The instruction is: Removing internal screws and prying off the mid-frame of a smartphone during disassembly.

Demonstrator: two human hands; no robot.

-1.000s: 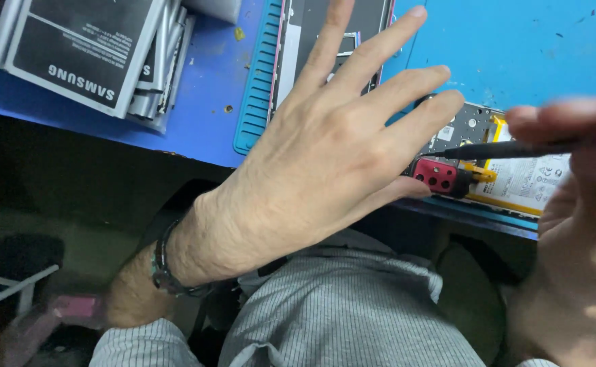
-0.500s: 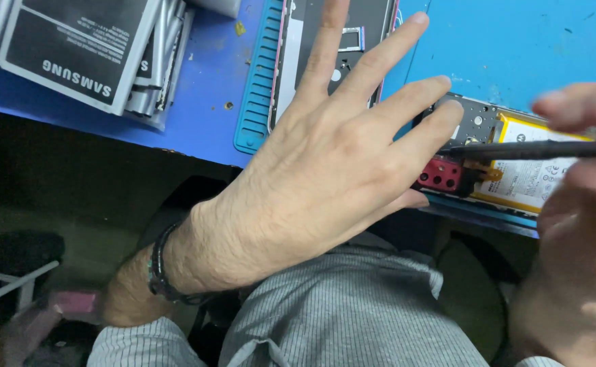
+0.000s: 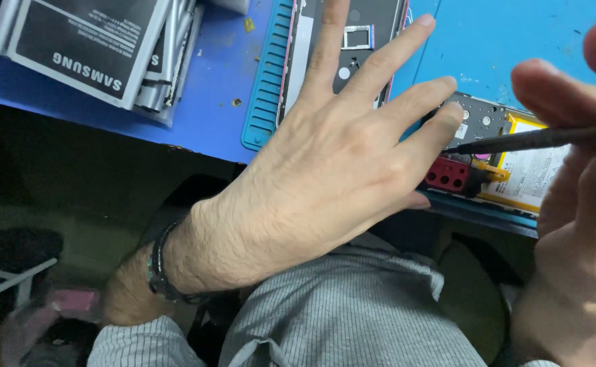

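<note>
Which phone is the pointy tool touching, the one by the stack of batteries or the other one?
The opened phone at the right, with the yellow battery and red part. The dark tool points at it; the other phone lies under the left hand.

A: How many views?

B: One, head-worn, looking steeply down over the person's lap at the front edge of a blue bench (image 3: pixel 213 129).

A: Distance?

B: Very close. The left hand (image 3: pixel 325 183) fills the middle, the right hand (image 3: pixel 583 204) is cut off by the right border and blurred from nearness.

A: Facing?

B: Away from the body; far side of the bench is at the top, grey striped trouser leg (image 3: pixel 352 312) at the bottom.

A: Overlap with another view?

B: None, single camera.
</note>
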